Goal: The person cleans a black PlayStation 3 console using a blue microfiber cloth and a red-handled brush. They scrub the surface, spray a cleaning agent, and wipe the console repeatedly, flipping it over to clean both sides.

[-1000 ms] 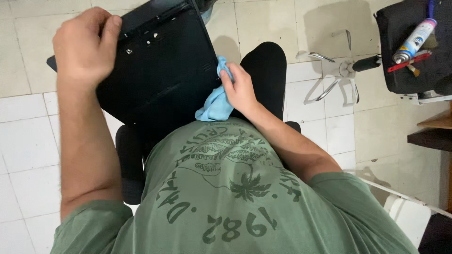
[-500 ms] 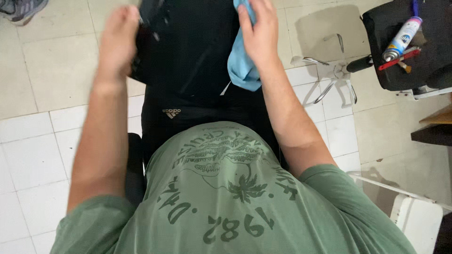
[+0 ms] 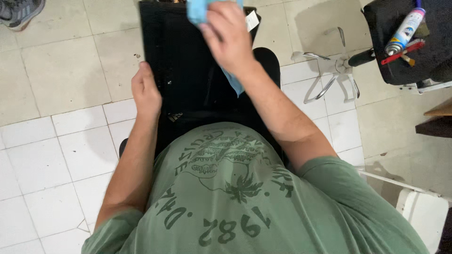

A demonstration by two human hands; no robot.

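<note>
Gripping a blue cloth (image 3: pixel 203 11) in right hand (image 3: pixel 228 35) at top centre, pressed to black panel (image 3: pixel 188 70), left hand (image 3: pixel 146 91) clasping its left edge for steadiness.

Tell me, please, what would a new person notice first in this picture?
First, the right hand at top centre, pressing a light blue cloth onto a flat black device that lies on the person's lap. The left hand grips the device's left edge. At upper right, a spray can lies on a black stool.
</note>
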